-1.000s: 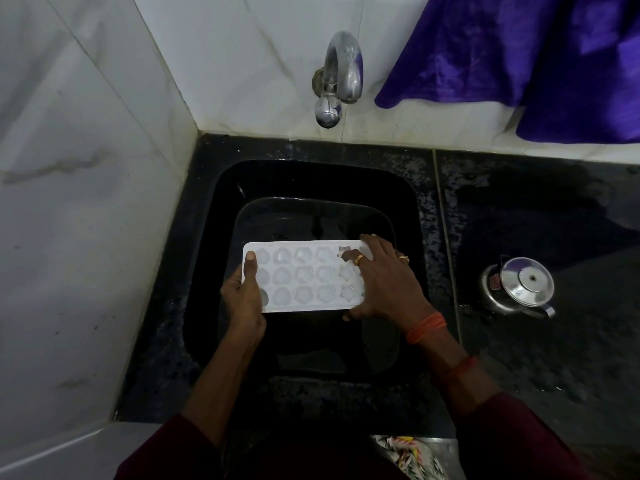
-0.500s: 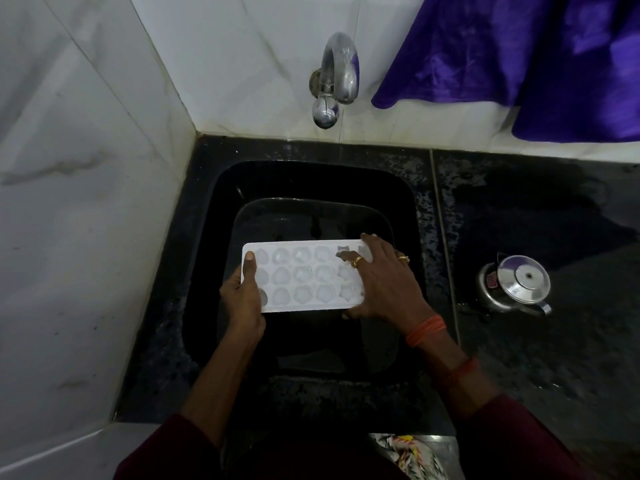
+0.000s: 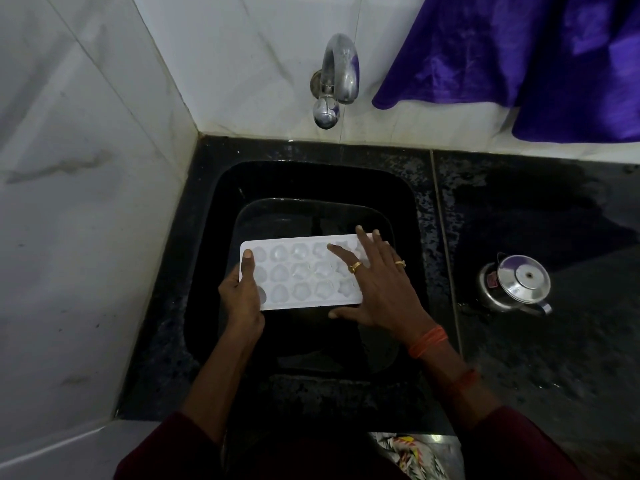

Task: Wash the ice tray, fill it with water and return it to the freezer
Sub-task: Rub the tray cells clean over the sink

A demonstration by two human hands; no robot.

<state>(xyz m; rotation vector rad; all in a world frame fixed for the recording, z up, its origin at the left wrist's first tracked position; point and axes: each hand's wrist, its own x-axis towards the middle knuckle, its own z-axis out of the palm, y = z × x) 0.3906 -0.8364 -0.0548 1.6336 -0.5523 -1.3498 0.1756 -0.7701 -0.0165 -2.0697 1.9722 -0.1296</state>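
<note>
Right hand [image 3: 381, 289] now flat over hidden ice tray [image 3: 298, 271] cells — left hand [image 3: 242, 299] clasped opposite.

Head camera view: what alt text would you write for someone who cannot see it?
A person holds a white ice tray over a black sink: the left hand grips its left end, the right hand lies flat on its right end. A steel tap sticks out of the white tiled wall above.

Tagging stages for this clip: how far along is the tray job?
Done: tray is at the sink. In hand: left hand grips its end, right hand lies flat across the cells, which looks like washing. Left: tap shows no water, so rinsing, filling and the freezer trip remain.
</note>
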